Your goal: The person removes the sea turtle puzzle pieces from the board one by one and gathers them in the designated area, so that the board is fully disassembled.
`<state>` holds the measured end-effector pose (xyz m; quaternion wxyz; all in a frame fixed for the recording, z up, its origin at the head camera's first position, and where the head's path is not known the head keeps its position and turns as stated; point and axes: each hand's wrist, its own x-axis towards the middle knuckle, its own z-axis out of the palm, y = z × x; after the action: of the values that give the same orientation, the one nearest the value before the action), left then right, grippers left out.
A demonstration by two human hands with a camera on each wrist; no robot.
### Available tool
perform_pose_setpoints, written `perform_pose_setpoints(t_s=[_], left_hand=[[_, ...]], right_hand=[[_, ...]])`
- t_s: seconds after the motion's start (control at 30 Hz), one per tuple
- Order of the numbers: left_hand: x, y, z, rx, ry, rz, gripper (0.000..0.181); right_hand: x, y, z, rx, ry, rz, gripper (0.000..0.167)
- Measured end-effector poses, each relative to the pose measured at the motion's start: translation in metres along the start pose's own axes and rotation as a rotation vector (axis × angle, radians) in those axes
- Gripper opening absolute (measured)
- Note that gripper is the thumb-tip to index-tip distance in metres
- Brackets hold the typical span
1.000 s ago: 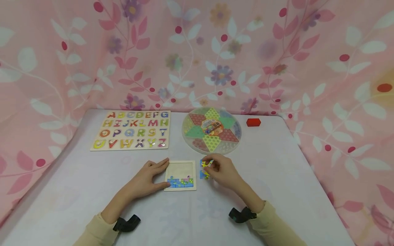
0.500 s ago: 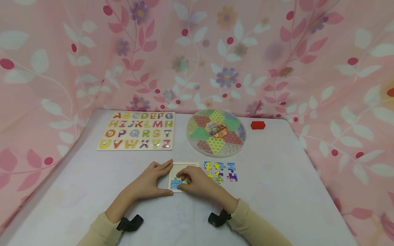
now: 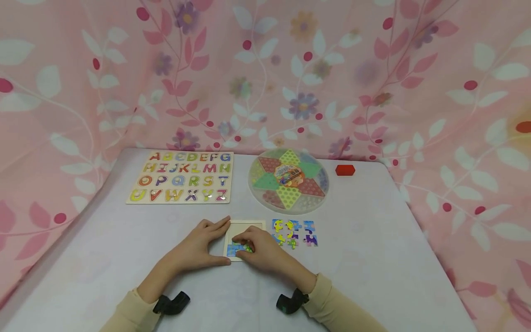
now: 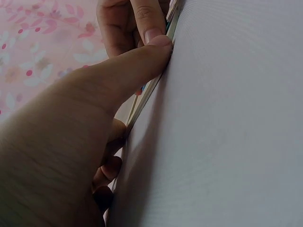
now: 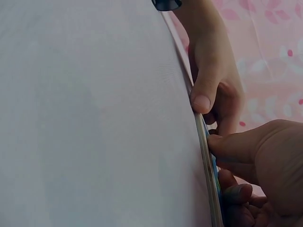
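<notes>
A square wooden puzzle frame [image 3: 247,222] lies on the table, with blue and green pieces [image 3: 233,249] along its near side. Against the frame's left side rests my left hand [image 3: 197,246], fingertips at the far corner and thumb at the near one; the left wrist view shows that thumb [image 4: 137,64] on the frame's edge. My right hand [image 3: 261,249] is over the frame, its curled fingers and thumb pinching a puzzle piece that they mostly hide. In the right wrist view the right hand [image 5: 265,165] is low at the frame's edge [image 5: 208,175].
Several loose puzzle pieces [image 3: 309,226] lie just right of the frame. Behind are an alphabet board [image 3: 129,201] at the left, a round Chinese checkers board [image 3: 289,175] in the middle and a red block [image 3: 345,170] at the right. A floral curtain [image 3: 265,74] hangs behind the table.
My right hand has moved left from the loose pieces to above the near part of the frame. My left hand stays at the frame's left side. The head view has shifted slightly.
</notes>
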<state>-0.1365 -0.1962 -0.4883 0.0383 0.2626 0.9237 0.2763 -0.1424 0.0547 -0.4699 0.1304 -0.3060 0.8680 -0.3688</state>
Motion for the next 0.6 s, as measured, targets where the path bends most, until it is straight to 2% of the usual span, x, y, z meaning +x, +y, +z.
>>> perform_pose_setpoints(t_s=[0.33,0.6], left_hand=[[-0.0004,-0.0019,-0.0004,-0.019,0.004,-0.003,0.104],[0.0012,-0.0002,0.0002,-0.027,-0.012,-0.028,0.105]], right_hand=[[0.0014,-0.0019,0.001,-0.02,-0.029,-0.012,0.035],[0.0004,-0.0052,-0.0015,-0.004,-0.034,-0.011,0.034]])
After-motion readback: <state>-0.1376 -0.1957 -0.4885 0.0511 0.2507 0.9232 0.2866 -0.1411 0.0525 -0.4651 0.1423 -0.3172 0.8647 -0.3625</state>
